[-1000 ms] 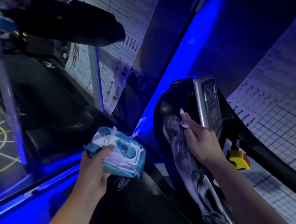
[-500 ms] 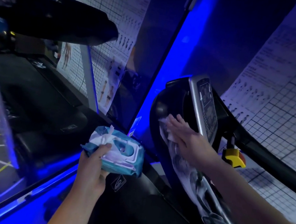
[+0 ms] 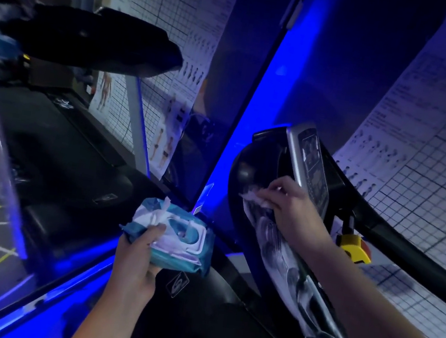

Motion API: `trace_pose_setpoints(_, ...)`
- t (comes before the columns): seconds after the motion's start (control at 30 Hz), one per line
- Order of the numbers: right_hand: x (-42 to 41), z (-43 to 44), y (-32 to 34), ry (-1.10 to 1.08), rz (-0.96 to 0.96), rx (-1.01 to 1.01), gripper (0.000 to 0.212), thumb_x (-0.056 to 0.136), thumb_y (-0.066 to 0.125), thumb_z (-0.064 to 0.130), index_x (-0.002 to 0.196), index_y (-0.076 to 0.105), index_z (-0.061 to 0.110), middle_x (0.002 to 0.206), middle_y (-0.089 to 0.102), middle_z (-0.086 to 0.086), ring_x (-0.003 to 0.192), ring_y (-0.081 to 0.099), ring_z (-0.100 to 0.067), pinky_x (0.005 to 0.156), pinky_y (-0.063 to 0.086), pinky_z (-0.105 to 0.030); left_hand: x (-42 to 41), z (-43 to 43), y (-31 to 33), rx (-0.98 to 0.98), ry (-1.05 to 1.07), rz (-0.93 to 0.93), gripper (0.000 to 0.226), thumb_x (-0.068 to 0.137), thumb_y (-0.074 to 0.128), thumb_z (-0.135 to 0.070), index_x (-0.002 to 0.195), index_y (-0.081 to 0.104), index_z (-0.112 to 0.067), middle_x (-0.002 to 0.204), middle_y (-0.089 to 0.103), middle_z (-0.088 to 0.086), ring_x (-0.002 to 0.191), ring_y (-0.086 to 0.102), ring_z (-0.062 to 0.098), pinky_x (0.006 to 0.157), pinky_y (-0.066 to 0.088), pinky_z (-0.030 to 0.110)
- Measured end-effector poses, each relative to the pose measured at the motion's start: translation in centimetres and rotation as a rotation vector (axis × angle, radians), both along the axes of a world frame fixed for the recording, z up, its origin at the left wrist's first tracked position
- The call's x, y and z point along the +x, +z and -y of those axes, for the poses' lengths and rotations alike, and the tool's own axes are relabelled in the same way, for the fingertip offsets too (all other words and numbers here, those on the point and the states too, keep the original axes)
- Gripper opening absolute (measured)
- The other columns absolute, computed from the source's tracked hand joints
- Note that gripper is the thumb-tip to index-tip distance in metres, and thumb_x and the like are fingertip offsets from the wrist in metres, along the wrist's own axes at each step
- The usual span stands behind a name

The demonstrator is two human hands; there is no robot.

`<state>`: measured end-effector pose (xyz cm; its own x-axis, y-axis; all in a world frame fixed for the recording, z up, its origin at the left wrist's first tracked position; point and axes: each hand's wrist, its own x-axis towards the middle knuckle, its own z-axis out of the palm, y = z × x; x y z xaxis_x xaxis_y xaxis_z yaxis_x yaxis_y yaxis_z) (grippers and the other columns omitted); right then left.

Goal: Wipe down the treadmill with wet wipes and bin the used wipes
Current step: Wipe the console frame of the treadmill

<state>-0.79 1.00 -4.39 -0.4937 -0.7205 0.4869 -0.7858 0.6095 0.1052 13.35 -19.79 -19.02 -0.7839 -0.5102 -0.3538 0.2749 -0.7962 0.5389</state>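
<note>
My right hand (image 3: 292, 208) presses a white wet wipe (image 3: 253, 198) against the dark left side of the treadmill console (image 3: 245, 169), just left of the silver-framed control panel (image 3: 310, 164). Its fingers are bent over the crumpled wipe. My left hand (image 3: 139, 254) grips a blue and white wet wipes pack (image 3: 177, 237) from below, held in front of the treadmill's left edge. The pack's lid stands open and a wipe sticks up out of it. A patterned upright (image 3: 284, 253) runs down from the console under my right forearm.
A yellow and red safety key (image 3: 355, 246) hangs right of the console by a black handrail (image 3: 420, 256). A mirror wall on the left shows the treadmill's reflection (image 3: 90, 39). Gridded exercise posters (image 3: 434, 160) cover the wall. Blue light strips edge the floor.
My right hand has slid the wipe a little along the console's left side, from near the panel edge towards the lower left. The pack in my left hand has stayed put.
</note>
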Motion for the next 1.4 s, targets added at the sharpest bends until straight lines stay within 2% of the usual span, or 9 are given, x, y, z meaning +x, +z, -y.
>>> trace_pose_setpoints(0.2, 2.8, -0.5, -0.2, -0.034, -0.015, 0.088, 0.034, 0.073, 0.067, -0.013, 0.098, 0.076, 0.008, 0.102, 0.059, -0.007, 0.090, 0.060, -0.029, 0.056, 0.049, -0.033, 0.2, -0.1, -0.2, -0.011, 0.015, -0.012, 0.044, 0.093, 0.068, 0.002, 0.133, 0.068, -0.017, 0.115, 0.079, 0.006, 0.096, 0.077, 0.024, 0.071, 0.059, 0.037)
trace_pose_setpoints(0.33, 0.9, 2.2, 0.2, -0.059, 0.015, -0.129, 0.028, 0.079, 0.054, 0.011, 0.091, 0.079, 0.016, 0.091, 0.057, -0.005, 0.083, 0.058, -0.026, 0.065, 0.048, -0.031, 0.0, -0.3, -0.7, 0.008, 0.009, 0.004, 0.047, 0.093, 0.069, 0.001, 0.136, 0.066, -0.016, 0.121, 0.077, 0.010, 0.104, 0.075, 0.029, 0.074, 0.059, 0.039)
trace_pose_setpoints(0.47, 1.5, 2.5, -0.6, -0.127, -0.040, -0.107, 0.021, 0.087, 0.057, 0.008, 0.089, 0.077, 0.012, 0.092, 0.055, -0.007, 0.084, 0.054, -0.029, 0.065, 0.052, -0.042, -0.7, -0.5, -0.9, 0.003, -0.024, 0.003, 0.049, 0.092, 0.070, -0.002, 0.138, 0.065, -0.018, 0.125, 0.076, 0.010, 0.111, 0.075, 0.031, 0.073, 0.061, 0.039)
trace_pose_setpoints(0.6, 6.1, -0.3, -2.4, -0.106, -0.029, -0.180, 0.036, 0.094, 0.044, 0.025, 0.093, 0.077, 0.010, 0.097, 0.056, -0.004, 0.085, 0.056, -0.026, 0.063, 0.054, -0.037, -1.2, -0.4, -1.0, 0.032, -0.021, -0.007, 0.051, 0.092, 0.071, -0.001, 0.139, 0.063, -0.018, 0.125, 0.076, 0.010, 0.108, 0.075, 0.030, 0.075, 0.061, 0.041)
trace_pose_setpoints(0.77, 6.1, -0.6, -3.3, -0.209, -0.015, -0.262, 0.012, 0.087, 0.071, 0.006, 0.095, 0.079, 0.006, 0.105, 0.061, -0.005, 0.093, 0.062, -0.028, 0.068, 0.058, -0.038, -1.7, -0.7, -1.2, 0.040, -0.024, 0.009, 0.051, 0.092, 0.071, -0.002, 0.141, 0.062, -0.016, 0.125, 0.076, 0.012, 0.104, 0.077, 0.030, 0.066, 0.063, 0.038)
trace_pose_setpoints(1.0, 4.2, 1.6, -3.1, -0.272, 0.055, -0.399, 0.009, 0.087, 0.065, 0.002, 0.089, 0.074, 0.002, 0.108, 0.067, -0.004, 0.094, 0.065, -0.024, 0.076, 0.055, -0.039, -2.0, -0.8, -0.9, 0.026, -0.035, 0.021, 0.050, 0.092, 0.071, -0.002, 0.140, 0.064, -0.016, 0.124, 0.076, 0.012, 0.099, 0.078, 0.027, 0.068, 0.062, 0.038)
trace_pose_setpoints(1.17, 7.8, -1.6, -5.1, -0.319, 0.022, -0.485, 0.014, 0.087, 0.073, -0.003, 0.088, 0.080, 0.009, 0.105, 0.072, -0.001, 0.092, 0.070, -0.016, 0.077, 0.055, -0.025, -2.0, -0.3, -1.1, 0.021, -0.015, 0.032, 0.051, 0.091, 0.071, -0.001, 0.140, 0.064, -0.016, 0.124, 0.076, 0.010, 0.100, 0.077, 0.026, 0.070, 0.062, 0.038)
trace_pose_setpoints(1.3, 8.0, -2.3, -5.2, -0.366, 0.052, -0.521, 0.018, 0.084, 0.074, -0.005, 0.080, 0.078, 0.013, 0.090, 0.068, 0.001, 0.080, 0.065, -0.013, 0.070, 0.043, -0.009, -2.0, -0.7, -1.0, 0.023, -0.013, 0.036, 0.051, 0.091, 0.071, 0.000, 0.139, 0.064, -0.017, 0.122, 0.077, 0.009, 0.096, 0.078, 0.024, 0.068, 0.061, 0.037)
trace_pose_setpoints(1.4, 6.9, -0.8, -4.6, -0.364, 0.042, -0.537, 0.014, 0.084, 0.071, -0.003, 0.090, 0.077, 0.008, 0.092, 0.068, -0.003, 0.082, 0.065, -0.021, 0.069, 0.040, -0.013, -2.0, -1.3, -0.7, 0.034, -0.037, 0.039, 0.049, 0.092, 0.071, 0.000, 0.138, 0.065, -0.016, 0.123, 0.077, 0.010, 0.098, 0.077, 0.026, 0.074, 0.062, 0.041)
